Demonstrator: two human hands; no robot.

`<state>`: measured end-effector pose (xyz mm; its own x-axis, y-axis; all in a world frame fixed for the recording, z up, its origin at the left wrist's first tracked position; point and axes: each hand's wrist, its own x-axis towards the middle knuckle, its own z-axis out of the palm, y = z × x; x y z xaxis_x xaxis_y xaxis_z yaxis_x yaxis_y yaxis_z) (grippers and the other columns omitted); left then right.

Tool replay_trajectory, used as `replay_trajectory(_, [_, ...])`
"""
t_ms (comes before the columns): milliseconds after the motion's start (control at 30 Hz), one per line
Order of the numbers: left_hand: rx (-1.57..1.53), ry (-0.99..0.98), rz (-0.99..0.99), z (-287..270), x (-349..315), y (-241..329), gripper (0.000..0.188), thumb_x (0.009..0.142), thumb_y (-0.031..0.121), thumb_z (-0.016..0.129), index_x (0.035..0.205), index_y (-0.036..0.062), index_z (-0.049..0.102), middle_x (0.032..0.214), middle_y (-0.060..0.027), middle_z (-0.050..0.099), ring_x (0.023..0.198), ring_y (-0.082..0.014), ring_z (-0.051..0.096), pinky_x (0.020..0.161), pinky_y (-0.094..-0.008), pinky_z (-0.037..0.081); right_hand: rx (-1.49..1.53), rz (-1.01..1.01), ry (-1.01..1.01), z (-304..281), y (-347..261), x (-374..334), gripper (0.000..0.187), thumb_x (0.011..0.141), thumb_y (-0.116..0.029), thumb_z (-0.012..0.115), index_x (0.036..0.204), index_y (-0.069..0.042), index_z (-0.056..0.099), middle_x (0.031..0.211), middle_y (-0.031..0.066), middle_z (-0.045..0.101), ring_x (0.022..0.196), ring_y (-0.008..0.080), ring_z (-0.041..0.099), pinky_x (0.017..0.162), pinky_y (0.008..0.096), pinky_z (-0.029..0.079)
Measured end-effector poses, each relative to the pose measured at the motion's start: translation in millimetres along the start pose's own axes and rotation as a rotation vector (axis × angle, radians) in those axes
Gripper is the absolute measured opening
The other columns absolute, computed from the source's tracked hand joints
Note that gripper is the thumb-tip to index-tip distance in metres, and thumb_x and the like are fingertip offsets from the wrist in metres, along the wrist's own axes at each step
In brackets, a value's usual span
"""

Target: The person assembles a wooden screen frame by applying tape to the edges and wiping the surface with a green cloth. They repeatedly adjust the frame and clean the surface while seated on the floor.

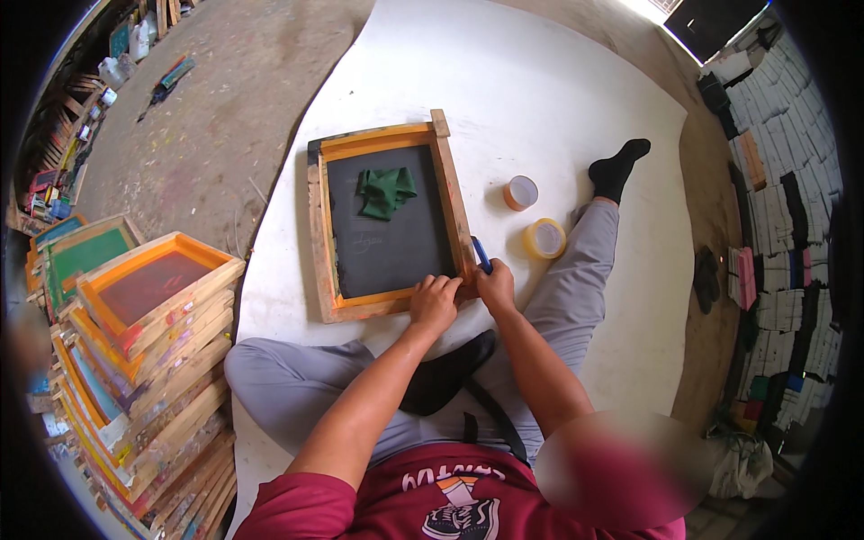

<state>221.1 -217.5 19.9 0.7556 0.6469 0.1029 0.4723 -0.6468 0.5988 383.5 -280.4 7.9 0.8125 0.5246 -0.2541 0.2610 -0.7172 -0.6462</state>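
A wooden screen printing frame (321,261) with dark mesh lies flat in front of me. Tape in orange-yellow lines its inner edges. My left hand (436,300) grips the near side of the frame close to its right corner, fingers bent over the wood. In my right hand (496,286) is a slim blue pen-like tool (482,256), held beside the frame's right side; its lower part is hidden in the fingers. A crumpled green cloth (387,191) rests on the mesh.
Two tape rolls, a brown-edged one (519,193) and a clear yellowish one (544,238), lie right of the frame on the white sheet (576,99). Stacked wooden frames (180,360) rise at my left. Paper bundles (783,117) line the right side. My outstretched leg (576,270) borders the tape.
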Motion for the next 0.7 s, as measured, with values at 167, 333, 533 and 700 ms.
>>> replay_trajectory(167, [0.020,-0.008,0.002,4.9,0.0,-4.9,0.046,0.079,0.001,0.066,0.121,0.0151,0.074,0.111,-0.0029,0.072,0.106,-0.0291,0.064,0.090,-0.0463,0.051,0.046,-0.056,-0.017,5.6,11.1,2.4,0.025,0.093,-0.022,0.076,0.095,0.002,0.070,0.079,0.0169,0.072,0.072,0.0279,0.072,0.067,0.0414,0.054])
replay_trajectory(333, [0.017,-0.039,-0.003,0.8,2.3,-0.3,0.042,0.080,0.008,0.073,0.122,0.0152,0.074,0.113,-0.0026,0.072,0.107,-0.0293,0.064,0.091,-0.0461,0.051,0.297,0.066,-0.132,4.8,32.2,9.7,0.021,0.100,-0.023,0.071,0.099,-0.002,0.067,0.079,0.0076,0.070,0.060,0.0172,0.065,0.052,0.0336,0.051])
replay_trajectory(533, [0.042,-0.070,-0.039,2.2,2.2,-1.7,0.044,0.083,0.021,0.081,0.125,0.0152,0.072,0.116,-0.0030,0.071,0.110,-0.0291,0.064,0.094,-0.0454,0.050,0.717,0.316,-0.169,-18.4,18.6,5.1,0.023,0.103,-0.026,0.069,0.109,-0.005,0.063,0.094,0.0064,0.071,0.053,0.0108,0.055,0.049,0.0293,0.051])
replay_trajectory(700, [-0.038,-0.013,-0.141,-10.2,7.7,5.1,0.042,0.086,0.027,0.081,0.124,0.0118,0.073,0.115,-0.0071,0.074,0.109,-0.0323,0.067,0.095,-0.0457,0.052,0.901,0.267,-0.280,-31.4,3.9,-4.0,0.022,0.102,-0.025,0.070,0.108,-0.004,0.064,0.089,0.0046,0.067,0.059,0.0105,0.056,0.054,0.0286,0.050])
